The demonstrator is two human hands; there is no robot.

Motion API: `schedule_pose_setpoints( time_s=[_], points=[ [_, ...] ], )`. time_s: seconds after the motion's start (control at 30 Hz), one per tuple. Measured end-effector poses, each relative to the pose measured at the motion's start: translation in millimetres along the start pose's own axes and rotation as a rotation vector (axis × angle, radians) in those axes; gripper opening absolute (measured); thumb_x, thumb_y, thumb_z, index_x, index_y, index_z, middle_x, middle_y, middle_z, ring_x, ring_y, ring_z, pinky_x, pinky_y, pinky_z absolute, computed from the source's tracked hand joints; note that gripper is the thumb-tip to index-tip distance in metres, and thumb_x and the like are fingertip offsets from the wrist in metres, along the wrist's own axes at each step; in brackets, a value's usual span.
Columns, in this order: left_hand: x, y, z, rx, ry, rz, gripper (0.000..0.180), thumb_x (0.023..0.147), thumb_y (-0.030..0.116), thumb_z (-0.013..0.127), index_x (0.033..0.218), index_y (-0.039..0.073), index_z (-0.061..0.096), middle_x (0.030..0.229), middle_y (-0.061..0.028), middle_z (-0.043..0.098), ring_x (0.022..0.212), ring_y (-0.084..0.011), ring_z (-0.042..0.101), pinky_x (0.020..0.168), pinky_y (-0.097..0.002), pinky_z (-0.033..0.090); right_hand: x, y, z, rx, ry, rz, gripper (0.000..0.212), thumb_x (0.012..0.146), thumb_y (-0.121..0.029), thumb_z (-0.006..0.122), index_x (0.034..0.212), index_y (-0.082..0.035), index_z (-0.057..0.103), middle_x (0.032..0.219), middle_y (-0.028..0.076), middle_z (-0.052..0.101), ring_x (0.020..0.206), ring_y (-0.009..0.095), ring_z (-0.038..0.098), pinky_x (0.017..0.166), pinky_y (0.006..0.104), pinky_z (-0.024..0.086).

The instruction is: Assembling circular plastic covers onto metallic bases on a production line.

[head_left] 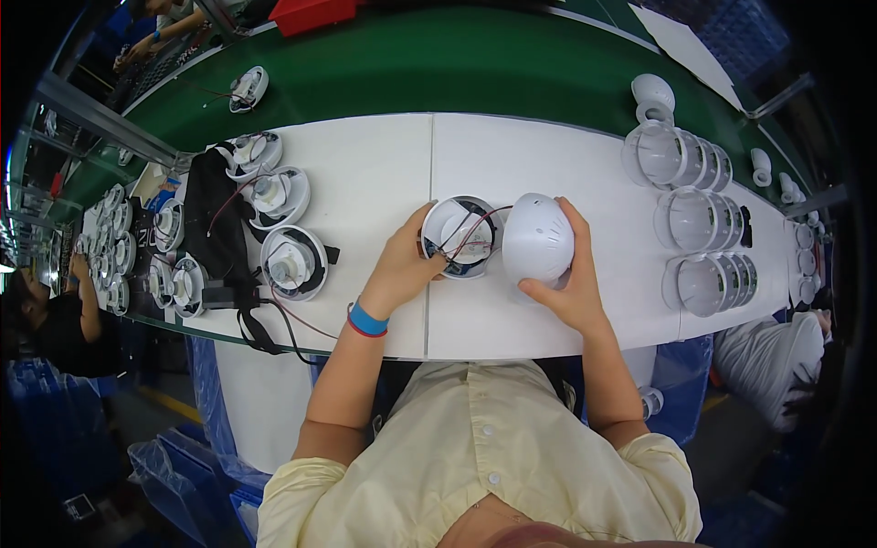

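Over the middle of the white table, my left hand is closed around the left side of an open round white housing. Its hollow side faces up, showing a white inner part, dark edges and thin red and black wires. My right hand grips a smooth white dome shell with small slits in its face, its thumb at the near edge. Housing and shell are side by side, nearly touching, and a red wire runs from the housing toward the shell. My right fingertips are partly hidden behind the shell.
Left on the white table stand several wired white housings beside a black cloth bag with a cable. Nested clear domes line the right. Behind runs a green belt carrying parts. A person sits far left.
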State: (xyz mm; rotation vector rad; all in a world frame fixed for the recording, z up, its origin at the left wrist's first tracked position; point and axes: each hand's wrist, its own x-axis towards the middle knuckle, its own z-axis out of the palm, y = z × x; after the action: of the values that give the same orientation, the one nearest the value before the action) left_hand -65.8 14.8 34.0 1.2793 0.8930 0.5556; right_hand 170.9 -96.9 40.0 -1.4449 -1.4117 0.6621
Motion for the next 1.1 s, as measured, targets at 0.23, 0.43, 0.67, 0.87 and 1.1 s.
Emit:
schedule_pose_setpoints(
  time_s=[0.23, 0.43, 0.67, 0.87, 1.1],
  points=[
    [15.9, -30.0, 23.9, -0.023, 0.15, 0.404, 0.077, 0.078, -0.016, 0.057, 0.148, 0.003, 0.03, 0.136, -0.0132, 0.05, 0.125, -0.0257, 0.052, 0.102, -0.0366, 0.048, -8.7, -37.1, 49.5, -0.103, 0.2, -0.077, 0.104, 0.065, -0.014, 0.086, 0.149, -0.003, 0.026, 0.141, 0.016, 0.037, 0.13, 0.029, 0.042, 0.107, 0.0411, 0.039],
    [10.6, -26.6, 37.4, -0.188, 0.111, 0.43, 0.083, 0.077, -0.018, 0.061, 0.149, 0.004, 0.027, 0.145, -0.0135, 0.04, 0.135, -0.0259, 0.042, 0.108, -0.0378, 0.041, 9.2, -34.1, 69.2, -0.037, 0.266, -0.06, 0.101, 0.066, -0.018, 0.086, 0.147, -0.003, 0.028, 0.139, 0.017, 0.036, 0.129, 0.032, 0.041, 0.105, 0.0425, 0.039],
    [-4.9, -1.9, 23.8, -0.322, -0.268, 0.434, 0.068, 0.095, 0.013, 0.057, 0.153, 0.007, 0.022, 0.151, -0.0125, 0.034, 0.135, -0.0248, 0.041, 0.11, -0.0406, 0.039, 19.1, -23.7, 60.4, 0.159, 0.076, -0.108, 0.093, 0.073, -0.02, 0.079, 0.148, -0.004, 0.028, 0.142, 0.018, 0.035, 0.132, 0.032, 0.039, 0.108, 0.0416, 0.037],
    [-2.3, 11.4, 43.2, -0.744, 0.023, 0.2, 0.076, 0.101, 0.062, 0.012, 0.153, 0.009, 0.027, 0.144, -0.0118, 0.045, 0.132, -0.0281, 0.046, 0.11, -0.0415, 0.039, 14.0, -22.2, 80.0, -0.036, 0.15, -0.353, 0.086, 0.078, -0.025, 0.073, 0.148, -0.003, 0.029, 0.143, 0.02, 0.033, 0.133, 0.036, 0.036, 0.111, 0.0444, 0.032],
    [8.9, 45.4, 19.3, -0.788, -0.052, -0.005, 0.068, 0.102, 0.058, 0.027, 0.146, 0.008, 0.038, 0.137, -0.013, 0.052, 0.123, -0.0272, 0.055, 0.103, -0.0424, 0.047, 60.1, -39.1, 53.6, 0.306, -0.1, 0.088, 0.083, 0.083, -0.034, 0.075, 0.146, -0.004, 0.032, 0.143, 0.022, 0.037, 0.132, 0.034, 0.04, 0.107, 0.0417, 0.037]
  ],
)
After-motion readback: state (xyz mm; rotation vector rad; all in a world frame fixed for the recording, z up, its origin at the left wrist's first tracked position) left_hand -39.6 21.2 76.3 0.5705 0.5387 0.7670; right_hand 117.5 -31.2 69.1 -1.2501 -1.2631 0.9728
